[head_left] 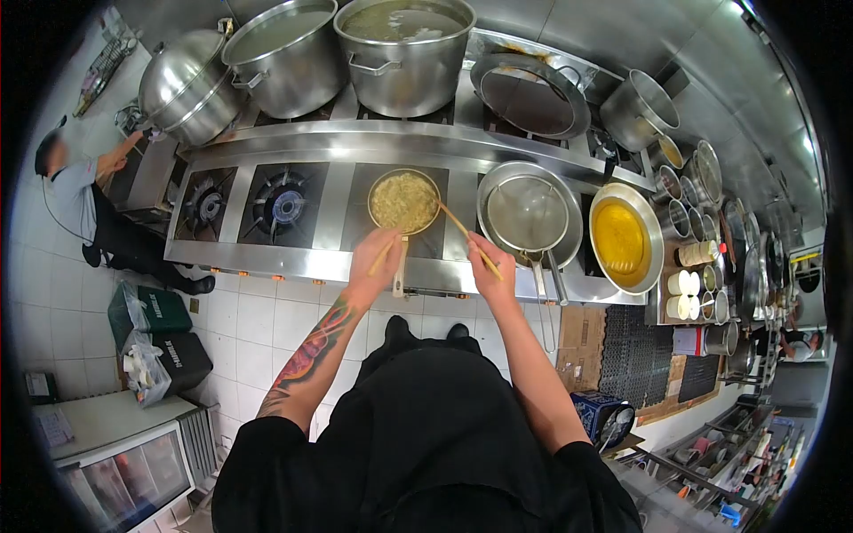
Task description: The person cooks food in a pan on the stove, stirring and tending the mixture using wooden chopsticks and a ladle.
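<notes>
A small round pan [424, 223] sits on the stove, filled with pale yellow, lumpy food [404, 195]. Its light handle [400, 275] points toward me. My left hand [377, 259] is closed around a thin wooden stick like a chopstick, just in front of the pan; the stick's far end is hidden or blends with the food. In my right hand [491, 268] I grip another wooden chopstick [455, 221], whose far tip reaches the pan's right rim. Right of that hand lies a mesh strainer [529, 213] over a wide metal pan [487, 191].
Large stockpots [289, 67] and a liquid-filled pot [409, 71] line the back. At right, a bowl-shaped pan [656, 226] holds yellow liquid [619, 235]. Two gas burners [287, 205] lie left. A person [80, 195] stands at the far left.
</notes>
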{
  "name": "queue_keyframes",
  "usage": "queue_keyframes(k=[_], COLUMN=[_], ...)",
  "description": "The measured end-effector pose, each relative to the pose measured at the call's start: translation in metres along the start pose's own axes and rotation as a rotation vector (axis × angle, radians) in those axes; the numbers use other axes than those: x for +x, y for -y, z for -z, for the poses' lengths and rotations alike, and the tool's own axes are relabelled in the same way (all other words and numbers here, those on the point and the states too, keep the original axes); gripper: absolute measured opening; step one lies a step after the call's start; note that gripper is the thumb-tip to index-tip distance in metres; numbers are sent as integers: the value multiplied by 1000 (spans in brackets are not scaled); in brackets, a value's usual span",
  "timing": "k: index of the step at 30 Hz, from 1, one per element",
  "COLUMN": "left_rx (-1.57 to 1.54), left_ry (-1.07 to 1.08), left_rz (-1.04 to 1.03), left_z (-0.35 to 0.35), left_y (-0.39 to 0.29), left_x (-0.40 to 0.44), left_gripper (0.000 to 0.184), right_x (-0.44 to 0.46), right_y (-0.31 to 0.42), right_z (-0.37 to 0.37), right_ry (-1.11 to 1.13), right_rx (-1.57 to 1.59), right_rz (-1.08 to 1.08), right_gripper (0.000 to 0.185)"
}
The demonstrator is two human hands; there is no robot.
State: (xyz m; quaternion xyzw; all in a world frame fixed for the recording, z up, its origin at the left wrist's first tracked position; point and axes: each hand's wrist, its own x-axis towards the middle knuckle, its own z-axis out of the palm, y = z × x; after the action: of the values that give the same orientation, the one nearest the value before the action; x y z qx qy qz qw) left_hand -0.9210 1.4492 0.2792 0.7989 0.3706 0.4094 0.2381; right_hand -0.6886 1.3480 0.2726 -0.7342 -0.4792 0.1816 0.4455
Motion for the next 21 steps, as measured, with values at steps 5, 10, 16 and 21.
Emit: queue_keyframes(k=[5, 10, 16, 21], left_rx=[-34, -42, 7, -12], left_ry=[34, 10, 22, 3], left_rz=[35, 26, -61, -49], left_z=[-6, 4, -9, -6], left_y=[28, 5, 29, 20], left_x=[-11, -2, 4, 6], left_gripper=[18, 17, 17, 16], right_x=[-4, 1, 7, 13], right_y=[-23, -12, -29, -8], right_z=[-12, 0, -11, -2], right_ry=[-10, 35, 55, 54], right_rx=[78, 28, -72, -9], right_rz=[40, 5, 33, -13], right_gripper=[29, 31, 33, 32])
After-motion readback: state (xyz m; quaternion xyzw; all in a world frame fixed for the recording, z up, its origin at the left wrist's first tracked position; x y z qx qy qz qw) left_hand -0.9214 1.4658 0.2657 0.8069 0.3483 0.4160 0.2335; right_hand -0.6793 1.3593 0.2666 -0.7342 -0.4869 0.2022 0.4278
